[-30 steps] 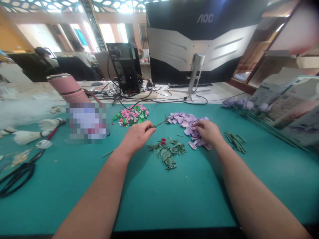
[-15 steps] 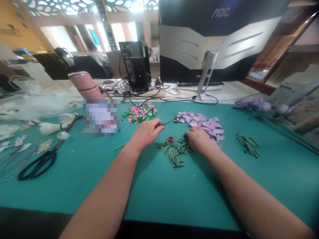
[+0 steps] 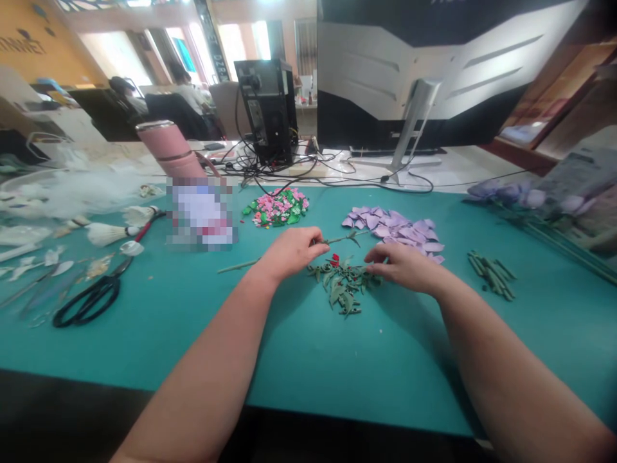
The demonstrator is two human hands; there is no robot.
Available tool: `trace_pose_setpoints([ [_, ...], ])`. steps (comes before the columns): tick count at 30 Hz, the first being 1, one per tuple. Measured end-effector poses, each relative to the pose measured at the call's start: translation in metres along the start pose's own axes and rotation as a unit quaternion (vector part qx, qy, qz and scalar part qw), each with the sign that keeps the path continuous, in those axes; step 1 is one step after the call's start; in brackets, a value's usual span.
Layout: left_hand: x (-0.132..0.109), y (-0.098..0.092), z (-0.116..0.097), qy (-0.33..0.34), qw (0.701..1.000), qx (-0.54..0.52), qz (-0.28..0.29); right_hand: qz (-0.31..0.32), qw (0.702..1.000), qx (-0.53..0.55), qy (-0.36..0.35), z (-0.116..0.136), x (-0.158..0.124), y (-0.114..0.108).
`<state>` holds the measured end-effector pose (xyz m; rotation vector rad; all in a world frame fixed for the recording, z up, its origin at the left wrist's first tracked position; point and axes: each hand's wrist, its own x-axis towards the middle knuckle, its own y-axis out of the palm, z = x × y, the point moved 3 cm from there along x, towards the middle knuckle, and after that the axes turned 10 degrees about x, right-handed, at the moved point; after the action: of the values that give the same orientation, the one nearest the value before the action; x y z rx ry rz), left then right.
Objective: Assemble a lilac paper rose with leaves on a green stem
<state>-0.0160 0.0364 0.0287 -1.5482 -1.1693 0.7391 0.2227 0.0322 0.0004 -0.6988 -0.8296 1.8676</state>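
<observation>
Left hand: we see the left hand (image 3: 289, 254) with its fingers (image 3: 308, 241) together, clamped on a thin green stem (image 3: 343, 240) that sticks out on both sides of the grip.

Right hand: the right hand (image 3: 407, 267) rests over the teal tabletop (image 3: 385, 366), its fingers slightly apart and holding nothing we can see, their tips just beside the loose green leaves (image 3: 343, 286).

Stem: it sits just above the leaves, with its far end near the lilac petals (image 3: 393, 226).

Slip risk: we judge that a loose pinch could let the thin stem turn or drop among the leaves, where it would be hard to pick out.

Snag risk: a wide swing to the right could catch the petals and scatter them, since they lie unfastened in a heap.

Spill risk: careless right fingers could drag the leaves and the tiny red pieces (image 3: 334, 260) out of their pile, and those small bits would be easy to lose.
</observation>
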Motion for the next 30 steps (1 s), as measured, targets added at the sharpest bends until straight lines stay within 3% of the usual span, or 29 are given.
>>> trace_pose_setpoints([
  [7, 0.001, 0.003, -0.004, -0.007, 0.997, 0.05, 0.05, 0.047, 0.998, 0.052, 0.01, 0.015, 0.0, 0.018],
  [13, 0.003, 0.02, -0.007, -0.004, 0.989, 0.082, 0.122, -0.023, 0.997, 0.044, -0.051, 0.028, -0.004, 0.013],
  [15, 0.005, 0.027, -0.006, -0.009, 0.986, 0.101, 0.136, 0.007, 0.996, 0.044, -0.073, 0.033, -0.007, 0.012],
  [19, 0.008, 0.034, -0.002, -0.008, 0.983, 0.119, 0.139, 0.129, 0.987, 0.048, -0.081, 0.041, -0.016, 0.019],
  [21, 0.009, 0.033, 0.001, -0.015, 0.984, 0.12, 0.13, 0.153, 0.983, 0.03, -0.096, 0.046, -0.019, 0.024],
  [26, 0.009, 0.025, 0.007, -0.026, 0.988, 0.099, 0.116, 0.15, 0.978, 0.056, -0.132, 0.053, -0.019, 0.034],
  [30, 0.009, 0.025, 0.008, -0.026, 0.988, 0.08, 0.126, 0.09, 0.981, 0.127, -0.119, 0.044, -0.013, 0.031],
])
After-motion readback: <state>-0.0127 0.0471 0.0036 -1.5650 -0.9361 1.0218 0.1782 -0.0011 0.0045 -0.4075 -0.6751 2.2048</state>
